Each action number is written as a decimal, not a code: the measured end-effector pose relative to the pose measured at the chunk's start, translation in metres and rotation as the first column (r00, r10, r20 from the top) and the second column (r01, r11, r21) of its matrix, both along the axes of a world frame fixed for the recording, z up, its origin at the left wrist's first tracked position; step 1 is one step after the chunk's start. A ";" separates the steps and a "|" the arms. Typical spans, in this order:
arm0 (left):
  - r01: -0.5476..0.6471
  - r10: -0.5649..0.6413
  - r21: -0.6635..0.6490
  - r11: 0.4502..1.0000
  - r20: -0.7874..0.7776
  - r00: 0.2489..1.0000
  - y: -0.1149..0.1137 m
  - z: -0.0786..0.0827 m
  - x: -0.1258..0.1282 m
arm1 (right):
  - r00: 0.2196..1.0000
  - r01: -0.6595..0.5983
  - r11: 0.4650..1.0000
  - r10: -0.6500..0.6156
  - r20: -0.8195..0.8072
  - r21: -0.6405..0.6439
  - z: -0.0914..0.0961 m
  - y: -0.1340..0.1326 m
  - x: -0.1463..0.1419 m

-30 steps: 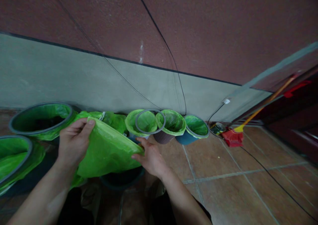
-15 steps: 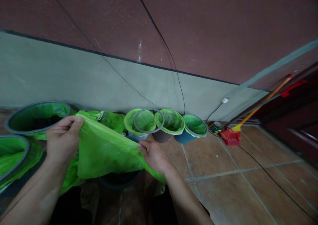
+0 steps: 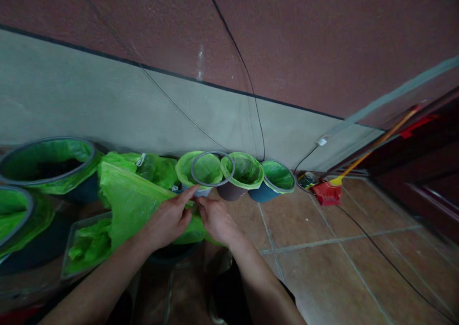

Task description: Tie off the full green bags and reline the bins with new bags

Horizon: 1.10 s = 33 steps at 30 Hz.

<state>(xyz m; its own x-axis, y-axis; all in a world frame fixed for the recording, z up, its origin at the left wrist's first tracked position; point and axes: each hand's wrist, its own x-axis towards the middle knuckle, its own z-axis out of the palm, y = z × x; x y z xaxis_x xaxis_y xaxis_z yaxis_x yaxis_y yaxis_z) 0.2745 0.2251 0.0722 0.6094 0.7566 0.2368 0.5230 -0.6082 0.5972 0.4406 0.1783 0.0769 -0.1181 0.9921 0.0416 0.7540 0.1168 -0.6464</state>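
A green plastic bag (image 3: 132,196) hangs spread out in front of me, its left part sagging loose. My right hand (image 3: 217,219) is closed on the bag's right corner. Right beside it, my left hand (image 3: 171,218) has its fingertips at the same edge, thumb and fingers closed on the plastic. Where exactly the fingertips meet is partly hidden. Under the bag stands a dark bin (image 3: 175,254), mostly covered. To the left, a clear box (image 3: 67,258) holds crumpled green plastic bags (image 3: 89,246).
Lined bins (image 3: 71,188) (image 3: 27,248) stand at left. Along the wall are more lined bins (image 3: 234,192) (image 3: 267,195), with a loose grey ring (image 3: 193,174) across two. A red dustpan (image 3: 327,193), a yellow-handled tool (image 3: 358,161) and a black cable (image 3: 387,255) lie right.
My left hand has left the bag's upper left corner and moved right to meet my right hand. The bag's left side has gone slack, and the clear box shows more.
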 end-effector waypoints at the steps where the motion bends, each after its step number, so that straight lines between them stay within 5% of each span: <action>1: -0.026 0.026 -0.025 0.999 -0.002 1.000 0.005 -0.004 0.000 | 1.000 -0.004 1.000 0.004 -0.014 -0.022 0.002 0.000 0.001; 9: -0.159 0.165 -0.106 0.982 0.048 0.985 0.029 0.005 -0.018 | 0.994 0.109 0.982 -0.105 0.031 -0.156 0.001 0.001 0.013; 15: -0.162 0.176 -0.159 0.974 0.076 0.982 0.036 0.010 -0.033 | 0.975 0.197 0.975 -0.184 0.125 -0.106 0.005 0.000 0.026; 21: -0.297 0.312 -0.188 0.936 0.058 0.948 0.052 0.014 -0.057 | 0.965 0.246 0.969 -0.244 0.096 -0.012 0.005 0.002 0.039; 27: -0.447 0.435 0.077 0.891 0.130 0.891 0.035 0.021 -0.044 | 0.973 0.223 0.973 -0.226 0.041 0.063 0.007 0.003 0.033; 33: -0.059 0.054 0.070 0.996 0.072 0.996 0.008 0.013 -0.004 | 0.996 0.088 0.985 -0.083 -0.041 0.148 0.009 0.001 0.018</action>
